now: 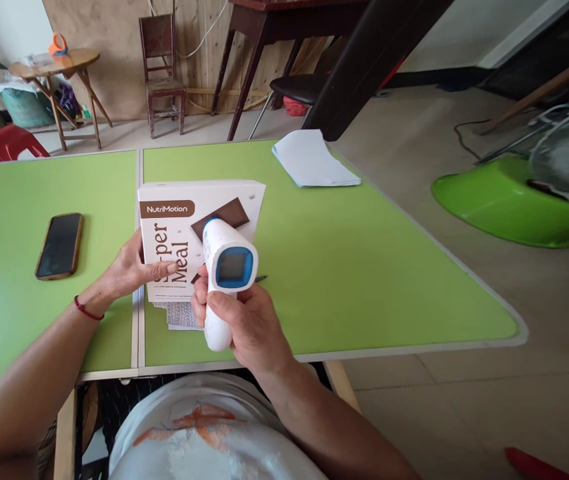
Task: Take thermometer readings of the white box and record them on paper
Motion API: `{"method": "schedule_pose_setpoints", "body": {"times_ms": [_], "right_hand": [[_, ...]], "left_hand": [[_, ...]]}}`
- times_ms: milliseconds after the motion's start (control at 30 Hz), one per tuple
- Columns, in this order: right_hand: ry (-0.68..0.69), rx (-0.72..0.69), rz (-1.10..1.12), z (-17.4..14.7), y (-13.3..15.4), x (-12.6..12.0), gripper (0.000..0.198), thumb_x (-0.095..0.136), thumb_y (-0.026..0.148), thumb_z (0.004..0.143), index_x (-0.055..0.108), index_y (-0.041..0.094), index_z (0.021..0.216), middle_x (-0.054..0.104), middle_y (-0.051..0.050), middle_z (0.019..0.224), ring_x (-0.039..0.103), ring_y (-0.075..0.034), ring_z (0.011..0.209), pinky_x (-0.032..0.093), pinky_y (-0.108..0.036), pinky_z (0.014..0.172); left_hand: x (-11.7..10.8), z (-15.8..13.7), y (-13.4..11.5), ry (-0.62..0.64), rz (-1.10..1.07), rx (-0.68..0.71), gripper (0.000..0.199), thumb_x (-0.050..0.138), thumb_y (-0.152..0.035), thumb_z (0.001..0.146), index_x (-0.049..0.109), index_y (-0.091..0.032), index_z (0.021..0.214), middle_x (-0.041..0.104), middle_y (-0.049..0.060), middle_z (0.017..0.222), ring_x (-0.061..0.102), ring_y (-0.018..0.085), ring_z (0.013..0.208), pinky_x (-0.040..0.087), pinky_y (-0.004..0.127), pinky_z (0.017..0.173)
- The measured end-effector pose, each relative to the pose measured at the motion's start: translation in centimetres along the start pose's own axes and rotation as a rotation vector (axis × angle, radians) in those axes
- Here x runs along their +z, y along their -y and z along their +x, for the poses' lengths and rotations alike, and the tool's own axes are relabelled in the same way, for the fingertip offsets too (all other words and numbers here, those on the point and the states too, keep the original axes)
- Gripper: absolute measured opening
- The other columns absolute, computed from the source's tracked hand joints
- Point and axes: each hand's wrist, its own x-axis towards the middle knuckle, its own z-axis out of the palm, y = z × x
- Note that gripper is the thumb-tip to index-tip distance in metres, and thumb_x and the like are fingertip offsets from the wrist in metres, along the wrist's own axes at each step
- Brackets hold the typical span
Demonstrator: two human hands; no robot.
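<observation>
The right hand [251, 320] grips the handle of a white infrared thermometer [213, 273], which sits in front of the white box [181, 230], toward the box's five o'clock. The left hand [127, 270] grasps the box at its eight o'clock, thumb flat across the front. The thermometer looks light, rigid and smooth, perhaps a little slippery; its handle is the sensible hold, with fingers kept off the display [233, 267], probably its delicate part. The box, seemingly stiff card, could dent if squeezed, so its side edges suit best. "NutriMotion" reads clearly on a brown band at the box's eleven o'clock; below, "Meal" runs sideways beside a partly covered word ending "per". The smaller print and any digits on the grey display are unreadable.
</observation>
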Motion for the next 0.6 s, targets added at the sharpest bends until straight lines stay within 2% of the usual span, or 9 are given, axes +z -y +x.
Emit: {"method": "schedule_pose_setpoints", "body": {"times_ms": [367,600], "right_hand": [[0.008,0.014,-0.015,-0.05,-0.13,-0.34,0.026,0.073,0.043,0.077,0.061,0.022,0.086,0.059,0.003,0.065,0.052,-0.012,0.057,0.042,-0.029,0.054],[0.027,0.013,-0.04,0.0,0.29,-0.42,0.027,0.074,0.044,0.076,0.061,0.022,0.086,0.059,0.003,0.066,0.05,-0.012,0.057,0.041,-0.028,0.054]], "left_hand": [[-0.19,0.08,-0.78,0.066,0.016,-0.048,0.058,0.088,-0.032,0.064,0.058,-0.015,0.11,0.073,0.008,0.096,0.068,0.026,0.091,0.057,0.035,0.074],[-0.36,0.02,-0.32,0.007,0.052,-0.055,0.064,0.088,-0.038,0.065,0.058,-0.015,0.116,0.073,0.01,0.105,0.069,0.028,0.094,0.057,0.037,0.076]]}}
